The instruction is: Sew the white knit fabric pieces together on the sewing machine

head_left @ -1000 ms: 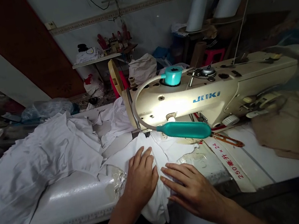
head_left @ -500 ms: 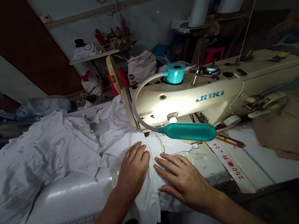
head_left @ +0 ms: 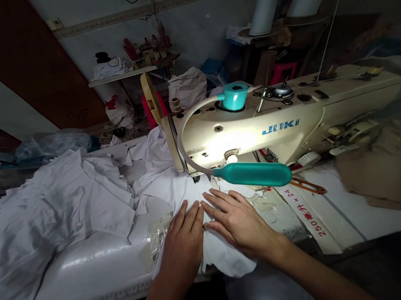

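Both hands, your left hand [head_left: 183, 239] and right hand [head_left: 236, 220], lie flat on the white cloth [head_left: 230, 260] just in front of the sewing machine [head_left: 237, 126], fingers extended, tips nearly meeting, pressing rather than gripping as far as shows. The cloth runs from the machine's presser foot [head_left: 196, 179] towards you and over the table's [head_left: 99, 259] near edge; you seem to be guiding it there, and the next move likely calls for light, even pressure, fingertips clear of that foot
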`<state>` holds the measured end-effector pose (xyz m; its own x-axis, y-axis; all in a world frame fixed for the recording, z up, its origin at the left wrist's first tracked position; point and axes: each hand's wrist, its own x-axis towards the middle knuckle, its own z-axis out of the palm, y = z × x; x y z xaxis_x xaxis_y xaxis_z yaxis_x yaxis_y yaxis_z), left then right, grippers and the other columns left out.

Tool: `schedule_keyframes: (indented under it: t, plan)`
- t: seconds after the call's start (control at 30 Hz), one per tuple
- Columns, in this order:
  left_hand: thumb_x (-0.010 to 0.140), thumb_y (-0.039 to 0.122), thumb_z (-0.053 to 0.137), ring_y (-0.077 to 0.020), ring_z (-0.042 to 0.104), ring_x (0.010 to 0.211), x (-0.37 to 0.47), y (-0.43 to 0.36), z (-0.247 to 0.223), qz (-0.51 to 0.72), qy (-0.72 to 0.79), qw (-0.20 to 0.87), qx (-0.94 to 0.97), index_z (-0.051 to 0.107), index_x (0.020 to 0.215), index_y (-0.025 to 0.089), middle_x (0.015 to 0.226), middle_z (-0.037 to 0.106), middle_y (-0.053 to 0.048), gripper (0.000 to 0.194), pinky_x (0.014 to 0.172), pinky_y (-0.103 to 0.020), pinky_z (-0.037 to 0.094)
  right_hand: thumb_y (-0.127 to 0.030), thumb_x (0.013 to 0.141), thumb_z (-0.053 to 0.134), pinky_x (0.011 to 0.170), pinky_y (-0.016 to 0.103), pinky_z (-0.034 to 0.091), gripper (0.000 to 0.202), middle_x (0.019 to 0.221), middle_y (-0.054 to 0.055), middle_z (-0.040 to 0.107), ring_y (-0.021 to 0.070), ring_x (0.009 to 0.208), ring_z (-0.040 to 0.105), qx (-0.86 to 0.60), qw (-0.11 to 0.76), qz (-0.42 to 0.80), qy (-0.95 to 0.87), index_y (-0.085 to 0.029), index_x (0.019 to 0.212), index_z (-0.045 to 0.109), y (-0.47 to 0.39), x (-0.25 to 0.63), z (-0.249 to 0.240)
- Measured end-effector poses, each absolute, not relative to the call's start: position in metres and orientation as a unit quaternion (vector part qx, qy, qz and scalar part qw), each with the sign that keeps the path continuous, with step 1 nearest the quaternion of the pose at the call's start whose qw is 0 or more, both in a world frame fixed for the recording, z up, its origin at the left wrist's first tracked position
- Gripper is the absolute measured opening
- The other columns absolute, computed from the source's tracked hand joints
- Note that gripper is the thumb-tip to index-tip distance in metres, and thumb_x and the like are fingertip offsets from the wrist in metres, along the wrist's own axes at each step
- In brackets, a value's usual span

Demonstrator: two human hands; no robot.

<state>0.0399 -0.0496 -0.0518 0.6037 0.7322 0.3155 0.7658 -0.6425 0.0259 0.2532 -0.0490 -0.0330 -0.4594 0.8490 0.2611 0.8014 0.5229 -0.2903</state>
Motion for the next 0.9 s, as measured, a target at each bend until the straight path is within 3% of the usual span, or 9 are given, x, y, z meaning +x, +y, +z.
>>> schedule_keyframes:
  t: [0.37,0.53,0.67,0.77,0.9]
  plan:
    - [0.105,0.015,0.042,-0.0349,0.043,0.151,0.036,0.000,-0.046,-0.119,-0.410,0.040,-0.903,0.055,0.149,0.013,0.155,0.057,-0.010,0.046,0.115,-0.050,0.049,-0.050,0.111,0.041,0.116,0.054,0.043,0.048,0.151,0.009,0.060,0.0321,0.146,0.049,-0.529,0.180,0.065,-0.827,-0.027,0.149,0.058,-0.020,0.247,-0.032]
    - [0.105,0.015,0.043,-0.0346,0.044,0.149,0.034,0.006,-0.041,-0.118,-0.404,0.036,-0.906,0.057,0.147,0.014,0.155,0.056,-0.012,0.044,0.115,-0.052,0.049,-0.040,0.111,0.044,0.117,0.050,0.043,0.042,0.151,0.011,0.059,0.0301,0.144,0.050,-0.535,0.234,0.100,-0.806,-0.025,0.147,0.059,-0.025,0.253,-0.035]
    - [0.103,0.012,0.044,-0.0301,0.054,0.140,0.033,-0.026,-0.032,-0.145,-0.401,0.012,-0.905,0.055,0.148,0.018,0.143,0.064,-0.013,0.046,0.115,-0.050,0.048,-0.033,0.110,0.048,0.113,0.046,0.048,0.032,0.147,0.012,0.061,0.0271,0.137,0.057,-0.531,0.317,0.136,-0.774,-0.021,0.135,0.064,-0.064,0.266,-0.034]
    - [0.102,0.014,0.050,-0.0314,0.056,0.136,0.031,-0.055,-0.032,-0.170,-0.419,0.014,-0.892,0.060,0.140,0.017,0.135,0.066,-0.015,0.039,0.114,-0.052,0.049,-0.031,0.104,0.060,0.109,0.048,0.049,0.017,0.140,0.013,0.064,0.0297,0.134,0.057,-0.495,0.323,0.145,-0.794,-0.022,0.118,0.064,-0.098,0.276,-0.035]
    - [0.100,0.012,0.052,-0.0339,0.050,0.142,0.025,-0.075,-0.037,-0.178,-0.463,0.008,-0.868,0.063,0.129,0.015,0.141,0.060,-0.018,0.031,0.114,-0.052,0.049,-0.017,0.101,0.059,0.098,0.046,0.052,0.006,0.110,0.009,0.070,0.0285,0.120,0.063,-0.456,0.323,0.156,-0.814,-0.023,0.102,0.057,-0.121,0.283,-0.035]
